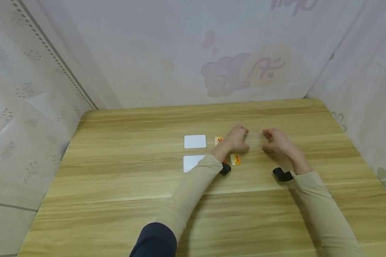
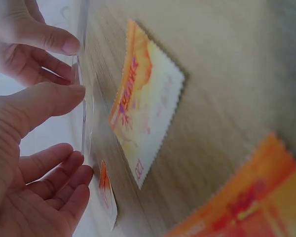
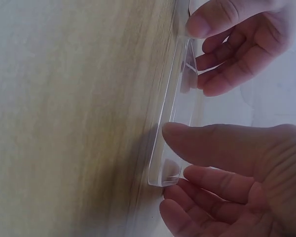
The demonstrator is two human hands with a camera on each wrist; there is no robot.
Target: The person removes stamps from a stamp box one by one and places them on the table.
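Both hands hold a clear plastic tray (image 3: 175,108), shallow and see-through, low over the table. My left hand (image 1: 236,139) grips its left end between thumb and fingers. At the opposite end, my right hand (image 1: 276,142) has its thumb along one edge and its fingers along the other. Orange-and-yellow stamps with toothed edges lie around my left hand: one stamp (image 1: 235,159) nearer me, another stamp (image 1: 218,141) just left of it. A third stamp (image 2: 246,197), cut off by the frame, shows large in the left wrist view.
Two white rounded rectangular pieces lie left of the stamps, a farther one (image 1: 194,141) and a nearer one (image 1: 190,163) partly behind my left sleeve. The wood-grain table (image 1: 122,178) ends at a patterned curtain-like backdrop (image 1: 148,71). Black wrist mounts (image 1: 280,175) hang beneath my forearms.
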